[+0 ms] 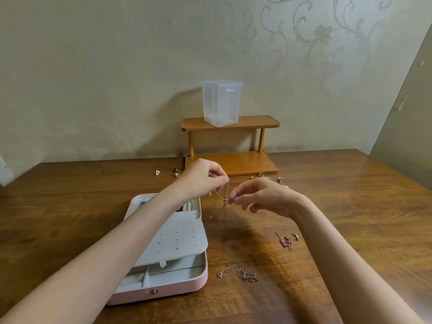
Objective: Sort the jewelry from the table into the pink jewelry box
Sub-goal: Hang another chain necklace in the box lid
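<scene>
1. Pink jewelry box [163,289] sits open at the left-near part of the wooden table [70,206]; its near edge is close to the table's near edge, and the left forearm crosses over it. A grey perforated flap [177,239] covers the box's middle, with chains visible in the far compartment.
2. Small earrings [158,172] lie far-left of centre, near the wall edge, well apart from the box.
3. Left hand [203,178] is above the table, just past the box's far-right corner, fingertips pinching the top of a thin rose-gold chain [224,202].
4. Right hand [264,197] pinches the same chain lower down; the rest dangles between the hands.
5. Orange two-tier shelf [231,146] stands at the far edge, with a clear plastic container [221,102] on top.
6. Nameplate necklace [240,273] lies near-centre, just right of the box.
7. Second tangled chain [287,240] is right of centre, bare wood around it.
8. More small pieces [279,180] lie past the right hand.
</scene>
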`<state>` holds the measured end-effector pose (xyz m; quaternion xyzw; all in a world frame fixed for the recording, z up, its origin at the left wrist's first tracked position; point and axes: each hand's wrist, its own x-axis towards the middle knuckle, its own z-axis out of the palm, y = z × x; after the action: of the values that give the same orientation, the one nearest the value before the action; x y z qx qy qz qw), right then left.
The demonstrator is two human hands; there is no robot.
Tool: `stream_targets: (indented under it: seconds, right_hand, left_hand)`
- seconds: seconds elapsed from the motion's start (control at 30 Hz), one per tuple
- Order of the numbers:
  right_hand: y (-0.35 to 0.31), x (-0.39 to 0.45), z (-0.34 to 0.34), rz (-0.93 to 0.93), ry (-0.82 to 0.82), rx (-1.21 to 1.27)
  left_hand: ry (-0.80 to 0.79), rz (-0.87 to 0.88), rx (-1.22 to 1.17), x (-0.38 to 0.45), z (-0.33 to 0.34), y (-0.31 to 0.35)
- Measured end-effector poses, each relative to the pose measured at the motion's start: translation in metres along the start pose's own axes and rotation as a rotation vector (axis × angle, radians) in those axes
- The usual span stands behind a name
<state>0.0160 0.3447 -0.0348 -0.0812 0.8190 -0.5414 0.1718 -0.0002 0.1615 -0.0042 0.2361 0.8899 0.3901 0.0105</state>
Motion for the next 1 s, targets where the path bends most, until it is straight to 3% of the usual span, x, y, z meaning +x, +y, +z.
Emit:
stream_targets:
  seconds: [0.17, 0.47, 0.73, 1.0]
  right_hand:
    - [-0.001, 0.01, 0.013, -0.091, -0.033, 0.194]
    - [-0.012, 0.025, 0.016, -0.179, 0.127, 0.444]
    - [-0.048, 0.047, 0.028, -0.381, 0.494, -0.165]
    - [-0.066, 0.058, 0.024, -0.506, 0.444, -0.203]
  left_hand:
    - [0.051, -0.009, -0.055, -0.001, -0.014, 0.003]
    - [0.213, -0.158, -0.14, 0.001, -0.022, -0.029]
    - [0.287, -0.1, -0.403, 0.002, -0.018, -0.038]
    - [0.296, -0.07, -0.638, 0.01, -0.029, -0.044]
